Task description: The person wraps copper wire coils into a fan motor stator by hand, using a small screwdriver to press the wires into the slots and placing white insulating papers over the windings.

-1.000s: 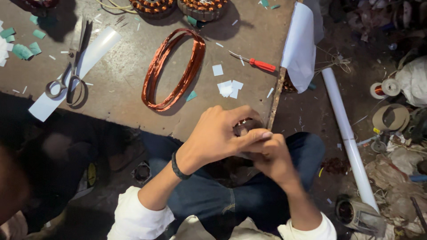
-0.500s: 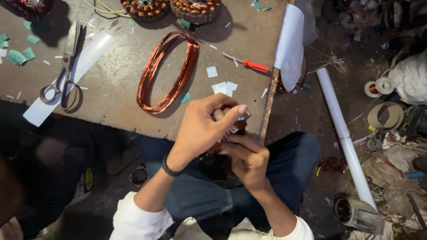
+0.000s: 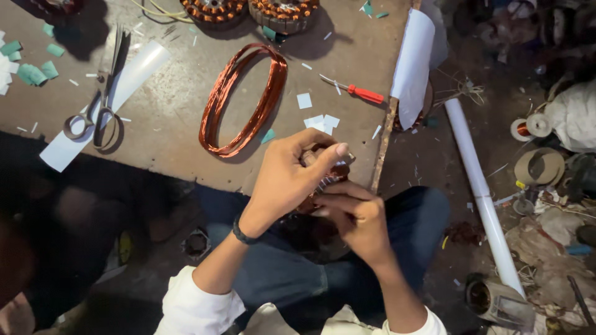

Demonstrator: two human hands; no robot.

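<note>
My left hand (image 3: 290, 177) and my right hand (image 3: 355, 217) are closed together on a small metal stator core with copper windings (image 3: 323, 181), held over my lap at the front edge of the worktable (image 3: 174, 142). The core is mostly hidden by my fingers. A black band circles my left wrist. A coil of copper wire (image 3: 243, 99) lies on the table just beyond my left hand. Small white paper slips (image 3: 321, 121) lie near it.
Scissors (image 3: 99, 102) rest on a white paper strip at the left. A red-handled screwdriver (image 3: 359, 92) lies right of the coil. Two wound stators (image 3: 248, 11) sit at the far edge. A white tube (image 3: 481, 192) and scattered parts lie on the floor at right.
Both hands with the core have stayed over my lap, fingers shifting slightly on it. The view has drifted a little; the table things have not moved.
</note>
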